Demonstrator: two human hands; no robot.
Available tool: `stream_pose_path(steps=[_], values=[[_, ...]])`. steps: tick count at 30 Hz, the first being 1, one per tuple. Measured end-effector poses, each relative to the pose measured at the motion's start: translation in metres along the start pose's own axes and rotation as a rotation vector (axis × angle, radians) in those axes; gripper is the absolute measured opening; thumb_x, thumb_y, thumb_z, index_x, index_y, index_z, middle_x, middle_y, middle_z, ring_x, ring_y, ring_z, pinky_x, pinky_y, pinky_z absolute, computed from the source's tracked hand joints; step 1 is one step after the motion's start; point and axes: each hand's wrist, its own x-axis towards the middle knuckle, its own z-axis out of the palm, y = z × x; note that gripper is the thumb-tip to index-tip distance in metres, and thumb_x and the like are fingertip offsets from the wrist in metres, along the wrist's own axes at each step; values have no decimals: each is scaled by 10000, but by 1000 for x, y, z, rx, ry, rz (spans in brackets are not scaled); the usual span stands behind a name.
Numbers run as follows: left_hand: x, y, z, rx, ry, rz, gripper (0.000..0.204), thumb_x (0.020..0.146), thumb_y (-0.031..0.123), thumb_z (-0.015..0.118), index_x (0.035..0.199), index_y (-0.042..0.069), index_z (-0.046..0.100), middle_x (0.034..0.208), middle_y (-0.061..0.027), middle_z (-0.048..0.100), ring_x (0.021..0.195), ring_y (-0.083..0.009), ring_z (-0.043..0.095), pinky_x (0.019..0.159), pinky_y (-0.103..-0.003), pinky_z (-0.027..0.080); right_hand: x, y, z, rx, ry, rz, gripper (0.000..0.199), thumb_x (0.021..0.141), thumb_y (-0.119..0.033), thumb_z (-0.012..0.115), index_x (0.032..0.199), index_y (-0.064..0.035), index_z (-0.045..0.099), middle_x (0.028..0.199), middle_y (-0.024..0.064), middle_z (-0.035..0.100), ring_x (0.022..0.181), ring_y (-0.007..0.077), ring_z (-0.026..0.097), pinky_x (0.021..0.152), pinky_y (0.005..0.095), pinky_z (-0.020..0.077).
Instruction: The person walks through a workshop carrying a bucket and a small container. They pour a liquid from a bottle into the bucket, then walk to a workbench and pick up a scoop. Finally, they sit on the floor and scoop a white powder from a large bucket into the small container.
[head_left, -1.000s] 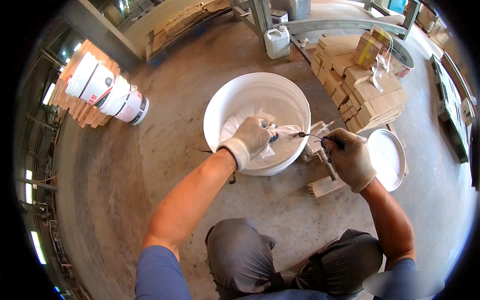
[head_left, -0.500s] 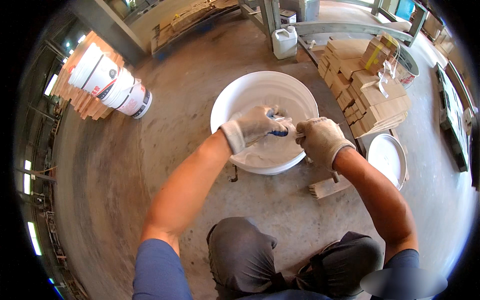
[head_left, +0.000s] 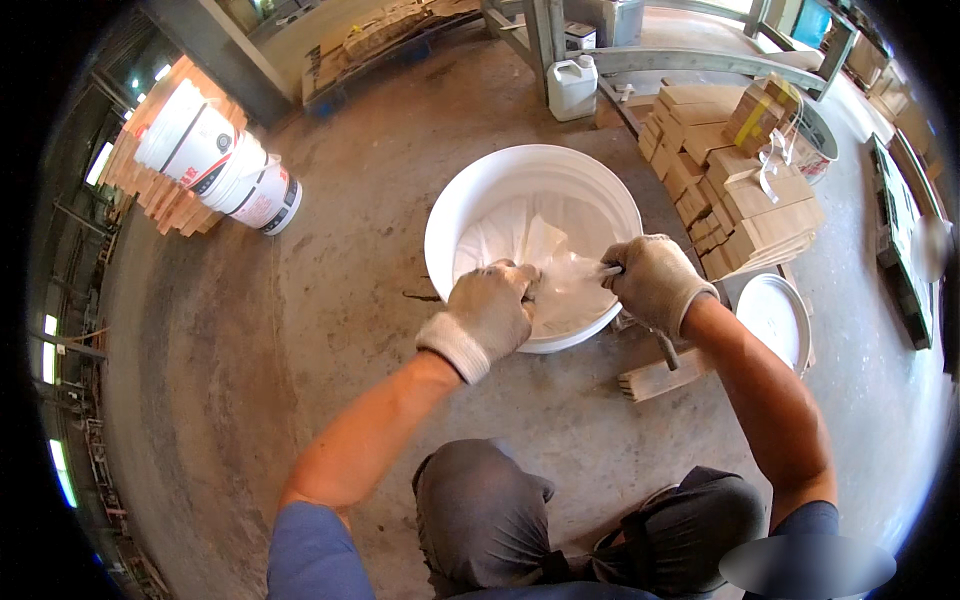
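A big white bucket [head_left: 480, 190] stands on the concrete floor in front of my knees. A clear plastic bag [head_left: 540, 240] lines its inside. My left hand [head_left: 485, 315], in a grey work glove, is closed on the bag's edge at the bucket's near rim. My right hand [head_left: 655, 280], also gloved, is a little to the right at the same rim. It grips a thin metal tool [head_left: 610, 270] whose tip touches the bag. A dark handle [head_left: 667, 350] shows below that wrist.
A white lid [head_left: 775, 315] lies right of the bucket, beside a wooden block [head_left: 660, 378]. Stacks of wooden pieces [head_left: 730, 180] stand at the back right, with a white jug [head_left: 572, 85] behind. Nested white buckets [head_left: 215, 160] lie at the far left.
My right hand has come in from beside the bucket to its near rim. Both hands have drawn closer together and nearer to me, gathering the plastic bag.
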Motion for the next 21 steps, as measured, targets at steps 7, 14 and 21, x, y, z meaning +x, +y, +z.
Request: stream_pose_path(steps=[7,14,21], values=[[63,19,-37,339,231,557,247,858,125,671,1094,143,742,1178,-162,667,951,-353,705,852,-454,572,-15,4,14,-235,57,-279,38,852,-117,685,873,-93,704,877,134,704,818,362,707,738,452,573],[98,42,-19,-264,-73,367,288,856,117,691,1139,61,699,1090,-185,737,980,-341,700,882,-416,558,-18,-6,6,-304,29,-345,171,932,-81,623,1086,-79,699,1007,151,733,890,342,751,729,427,617],[86,7,-28,-646,-348,309,442,788,45,664,1230,46,660,1055,-110,729,936,-189,641,899,-337,531,-15,4,8,-157,240,-381,133,900,-132,686,1028,-97,689,981,151,716,812,341,736,707,436,606]])
